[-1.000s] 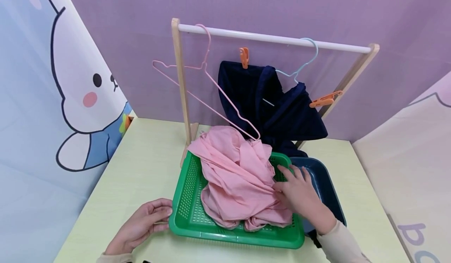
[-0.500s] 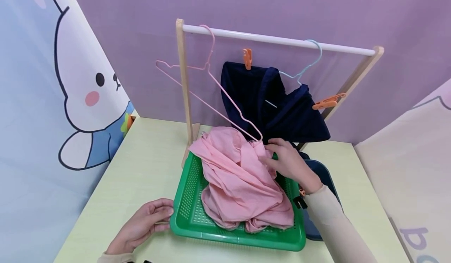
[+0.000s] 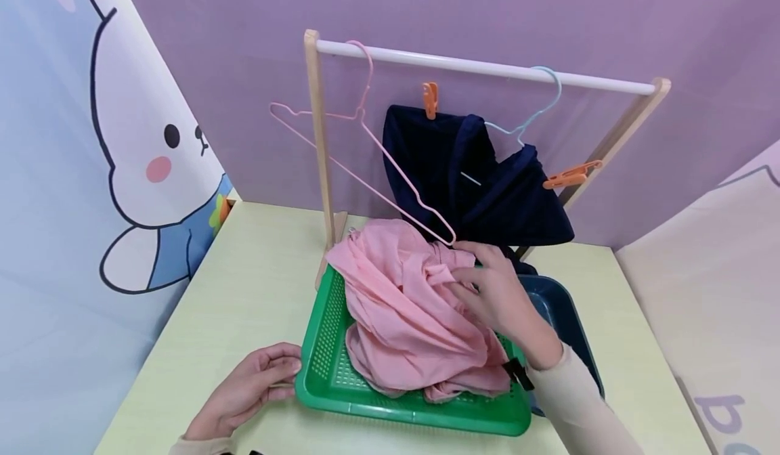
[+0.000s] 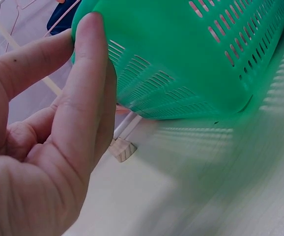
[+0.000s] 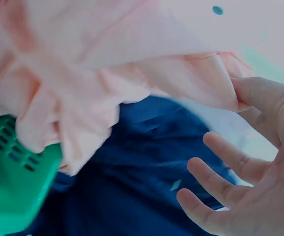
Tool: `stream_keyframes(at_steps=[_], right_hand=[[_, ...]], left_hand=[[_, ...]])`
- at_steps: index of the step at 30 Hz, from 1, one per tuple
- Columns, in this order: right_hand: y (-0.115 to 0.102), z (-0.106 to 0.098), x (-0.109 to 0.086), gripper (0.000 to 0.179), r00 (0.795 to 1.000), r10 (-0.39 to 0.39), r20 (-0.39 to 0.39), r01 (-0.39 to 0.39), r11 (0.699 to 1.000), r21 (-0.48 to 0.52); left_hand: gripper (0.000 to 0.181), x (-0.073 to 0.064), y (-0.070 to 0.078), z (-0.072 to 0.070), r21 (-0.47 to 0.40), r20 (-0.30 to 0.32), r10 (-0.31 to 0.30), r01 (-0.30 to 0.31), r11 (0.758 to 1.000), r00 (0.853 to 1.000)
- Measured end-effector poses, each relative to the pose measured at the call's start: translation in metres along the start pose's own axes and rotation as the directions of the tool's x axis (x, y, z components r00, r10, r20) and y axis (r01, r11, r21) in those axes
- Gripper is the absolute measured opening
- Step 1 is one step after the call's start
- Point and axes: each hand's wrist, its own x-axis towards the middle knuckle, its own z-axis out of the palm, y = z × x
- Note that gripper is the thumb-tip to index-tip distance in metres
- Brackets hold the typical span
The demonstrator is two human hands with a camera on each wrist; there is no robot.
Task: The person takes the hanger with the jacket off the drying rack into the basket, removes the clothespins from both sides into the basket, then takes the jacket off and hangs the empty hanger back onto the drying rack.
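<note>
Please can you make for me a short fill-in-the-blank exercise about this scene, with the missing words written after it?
1. The pink cloth lies in a ____ basket.
2. The person's ____ hand pinches the cloth.
3. In the head view, ____ orange pegs are clipped to the dark blue garment.
4. The long rail at the top of the rack is ____ in colour.

Missing words: green; right; two; white.
</note>
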Motion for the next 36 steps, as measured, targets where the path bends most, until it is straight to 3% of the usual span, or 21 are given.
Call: stream_keyframes(at_steps=[3,7,10,14,16,23,26,31,34,36], right_hand=[[-0.018,0.002,-0.008,0.013,0.992,-0.122,-0.04,0.121,0.992,-0.029],[-0.043,0.014,-0.02,0.011,0.982,-0.173,0.076,0.181,0.976,-0.117],[-0.056,0.029,-0.029,0.01,0.958,-0.142,0.251,0.201,0.953,-0.227],[-0.066,0.046,-0.036,0.019,0.89,-0.066,0.452,0.233,0.916,-0.326],[-0.068,0.05,-0.036,0.021,0.86,-0.031,0.51,0.233,0.912,-0.337],[-0.068,0.038,-0.033,0.011,0.821,0.001,0.571,0.195,0.939,-0.282],[-0.065,0.021,-0.027,0.008,0.84,-0.019,0.542,0.169,0.959,-0.229],[-0.047,-0.008,-0.017,0.019,0.911,-0.067,0.407,0.146,0.975,-0.168],[-0.025,-0.016,-0.009,0.021,0.946,-0.004,0.323,0.072,0.977,-0.199],[-0.007,-0.015,-0.003,0.02,0.959,0.061,0.277,0.006,0.972,-0.235]], left_hand=[[0.02,-0.001,0.0,-0.001,0.006,-0.006,0.004,-0.004,1.0,1.0],[0.021,-0.003,0.001,-0.001,0.004,-0.006,0.012,-0.012,1.0,1.0],[0.021,-0.003,0.001,-0.001,-0.002,-0.004,0.015,-0.015,1.0,1.0],[0.021,-0.003,0.002,0.0,-0.003,-0.006,0.01,-0.01,1.0,1.0],[0.02,-0.003,0.002,0.0,0.0,-0.008,0.005,-0.005,1.0,1.0],[0.02,-0.002,0.001,0.001,0.006,-0.006,-0.001,0.001,1.0,1.0],[0.02,-0.002,0.002,0.001,0.008,-0.002,0.003,-0.003,1.0,1.0],[0.02,-0.001,0.002,0.002,0.012,0.0,0.003,-0.003,1.0,1.0],[0.02,-0.001,0.001,0.001,0.018,-0.002,0.007,-0.007,1.0,1.0],[0.021,-0.001,0.0,0.0,0.021,0.0,0.01,-0.01,1.0,1.0]])
